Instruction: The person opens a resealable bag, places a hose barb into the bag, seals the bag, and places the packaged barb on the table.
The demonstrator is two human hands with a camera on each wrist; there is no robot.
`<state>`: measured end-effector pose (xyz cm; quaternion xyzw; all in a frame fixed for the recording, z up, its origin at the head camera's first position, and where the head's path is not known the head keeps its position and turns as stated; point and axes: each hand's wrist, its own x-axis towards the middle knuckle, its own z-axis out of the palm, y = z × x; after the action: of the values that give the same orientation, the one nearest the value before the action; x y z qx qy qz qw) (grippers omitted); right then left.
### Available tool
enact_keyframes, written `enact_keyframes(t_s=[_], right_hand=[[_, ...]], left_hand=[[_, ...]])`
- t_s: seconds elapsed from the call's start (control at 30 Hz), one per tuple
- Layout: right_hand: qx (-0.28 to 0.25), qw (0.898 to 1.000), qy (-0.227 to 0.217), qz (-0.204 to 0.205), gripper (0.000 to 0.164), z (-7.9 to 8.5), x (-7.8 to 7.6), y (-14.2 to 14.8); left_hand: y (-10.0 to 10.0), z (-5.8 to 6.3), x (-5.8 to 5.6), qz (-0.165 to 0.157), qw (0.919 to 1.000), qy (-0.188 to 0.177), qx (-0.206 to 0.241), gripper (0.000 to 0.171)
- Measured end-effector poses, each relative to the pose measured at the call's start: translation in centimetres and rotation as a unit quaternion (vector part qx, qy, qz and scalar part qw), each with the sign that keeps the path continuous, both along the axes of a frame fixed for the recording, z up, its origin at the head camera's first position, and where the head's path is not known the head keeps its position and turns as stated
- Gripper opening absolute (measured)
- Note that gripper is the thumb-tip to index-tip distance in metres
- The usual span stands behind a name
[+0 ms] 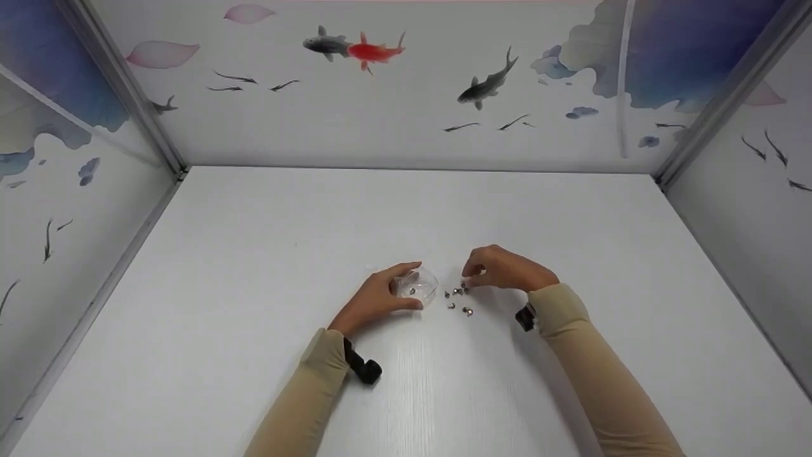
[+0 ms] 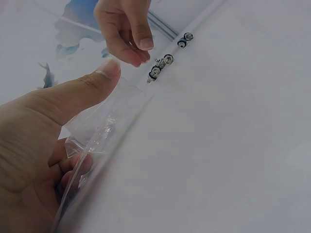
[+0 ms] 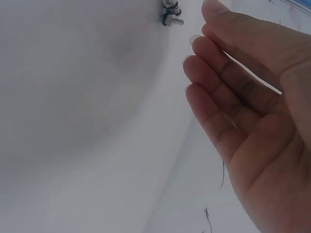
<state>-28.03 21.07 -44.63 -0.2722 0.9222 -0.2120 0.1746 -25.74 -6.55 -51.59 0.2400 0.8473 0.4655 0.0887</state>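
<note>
My left hand (image 1: 380, 293) holds a clear plastic container (image 1: 426, 287), thumb on the near side and fingers round the far side. One small metal part (image 1: 412, 291) shows through its clear wall. In the left wrist view, the container's (image 2: 99, 141) transparent side spans thumb and fingers. Right of it lie several small silvery screw-like pieces (image 1: 457, 291) with dark rings, seen closer as a metal cluster (image 2: 155, 72). My right hand (image 1: 504, 268) is over the far end of these pieces, fingers bent loosely, thumb near the index finger; no held piece shows.
A white tabletop (image 1: 406, 393) lies under both hands. Printed panels with fish (image 1: 485, 86) stand along the back and sides, joined by metal corner posts (image 1: 729, 89). Each wrist carries a black camera (image 1: 365, 369). Two more metal pieces (image 1: 467, 311) lie nearer the front.
</note>
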Motion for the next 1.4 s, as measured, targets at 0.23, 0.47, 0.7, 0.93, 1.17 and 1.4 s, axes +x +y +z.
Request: enact_keyframes(t_s=[0.23,0.47,0.7,0.93,1.17,1.4], right_hand=[[0.017,1.000,-0.004,-0.003,0.019,-0.6,-0.1,0.5],[0.013,1.000,-0.001,0.003,0.015,-0.8,-0.1,0.4],[0.009,1.000,0.009,0.011,0.014,-1.1,-0.2,0.2],[0.019,1.000,0.012,0.004,0.014,-1.4,-0.1,0.0],[0.031,0.999,0.015,0.005,0.013,-1.5,-0.1,-0.1],[0.038,0.999,0.024,0.019,0.012,-1.3,-0.1,0.0]], left_hand=[[0.0,0.1,0.1,0.001,1.0000,-0.005,0.001,0.077],[0.0,0.1,0.0,0.001,1.0000,-0.008,0.002,0.077],[0.1,0.2,-0.1,0.001,1.0000,-0.003,0.003,0.077],[0.1,0.1,0.0,0.000,1.0000,-0.009,0.003,0.077],[0.2,0.2,0.0,0.002,1.0000,-0.009,0.003,0.077],[0.1,0.2,0.0,0.004,0.9999,-0.008,0.007,0.076]])
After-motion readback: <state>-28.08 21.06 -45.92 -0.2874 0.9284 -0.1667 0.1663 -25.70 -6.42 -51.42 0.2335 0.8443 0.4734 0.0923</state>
